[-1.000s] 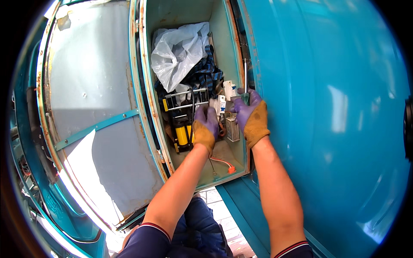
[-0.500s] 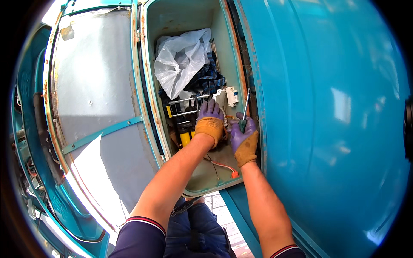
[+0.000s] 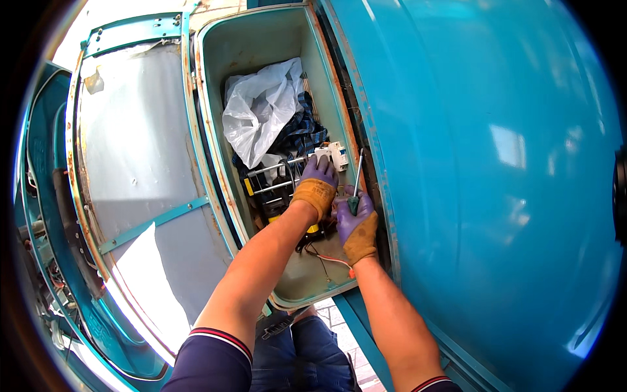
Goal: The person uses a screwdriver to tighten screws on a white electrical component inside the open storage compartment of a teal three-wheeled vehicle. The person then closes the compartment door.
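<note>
Both my hands wear purple-and-tan work gloves and reach into a deep grey-green storage box (image 3: 251, 49). My right hand (image 3: 358, 228) is closed around the dark green handle of a screwdriver (image 3: 359, 171), whose metal shaft points up and away. Beside it, my left hand (image 3: 316, 186) lies over the jumbled contents, back upward and fingers stretched out, with the fingertips at a white block-shaped electrical part; the thumb side is hard to see. Just past those fingertips sits a white circuit breaker (image 3: 338, 155). Metal rods (image 3: 277, 186) and black-and-yellow tools (image 3: 273, 210) lie left of my left hand.
Farther in are a crumpled white plastic bag (image 3: 261, 114) and a blue-black strap (image 3: 305, 127). A reddish wire (image 3: 334, 260) lies near the box's front end. The open lid (image 3: 140, 144) stands left; a large turquoise panel (image 3: 470, 196) borders the right.
The view has shifted, so the box sits lower and slightly left. My left hand's fingertips now reach the white electrical parts; my right hand still holds the screwdriver and is nearer the left hand.
</note>
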`<move>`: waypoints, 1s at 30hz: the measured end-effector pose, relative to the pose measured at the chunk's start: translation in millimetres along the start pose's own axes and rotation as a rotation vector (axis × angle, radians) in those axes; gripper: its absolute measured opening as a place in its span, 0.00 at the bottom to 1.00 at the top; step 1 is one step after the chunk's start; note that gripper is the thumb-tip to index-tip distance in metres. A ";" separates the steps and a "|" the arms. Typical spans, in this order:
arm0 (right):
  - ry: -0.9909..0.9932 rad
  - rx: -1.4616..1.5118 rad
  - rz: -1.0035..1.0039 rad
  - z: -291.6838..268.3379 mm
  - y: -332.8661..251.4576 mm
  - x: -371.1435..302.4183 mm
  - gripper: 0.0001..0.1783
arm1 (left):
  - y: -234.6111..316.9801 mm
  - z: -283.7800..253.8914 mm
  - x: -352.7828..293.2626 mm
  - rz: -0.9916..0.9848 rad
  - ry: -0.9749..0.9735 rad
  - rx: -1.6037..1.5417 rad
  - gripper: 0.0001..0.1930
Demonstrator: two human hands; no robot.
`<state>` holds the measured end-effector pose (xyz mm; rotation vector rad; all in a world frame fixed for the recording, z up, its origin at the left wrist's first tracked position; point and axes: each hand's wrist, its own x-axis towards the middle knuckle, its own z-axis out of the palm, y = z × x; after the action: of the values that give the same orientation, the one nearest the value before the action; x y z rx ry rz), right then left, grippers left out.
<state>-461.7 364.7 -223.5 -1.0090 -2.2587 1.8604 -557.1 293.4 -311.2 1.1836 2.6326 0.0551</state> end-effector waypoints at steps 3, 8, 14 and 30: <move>0.053 0.110 0.005 23.2 5.3 -5.7 0.17 | -18.5 24.8 6.3 -0.012 0.217 -0.124 0.26; 0.119 0.096 -0.144 54.7 17.3 -36.1 0.19 | -37.1 22.7 -21.3 0.034 -0.235 -0.140 0.33; 0.383 -0.212 -0.043 70.1 33.3 -104.0 0.14 | -34.0 -12.1 -113.4 0.011 -0.091 -0.179 0.26; -0.402 -0.448 -0.393 -46.7 80.1 -315.4 0.18 | 129.2 -94.2 -376.2 -0.422 0.743 -0.757 0.16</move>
<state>-157.8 251.5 -169.1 -0.1714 -2.9168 1.5285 -246.1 107.7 -121.8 0.3581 2.8796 1.4976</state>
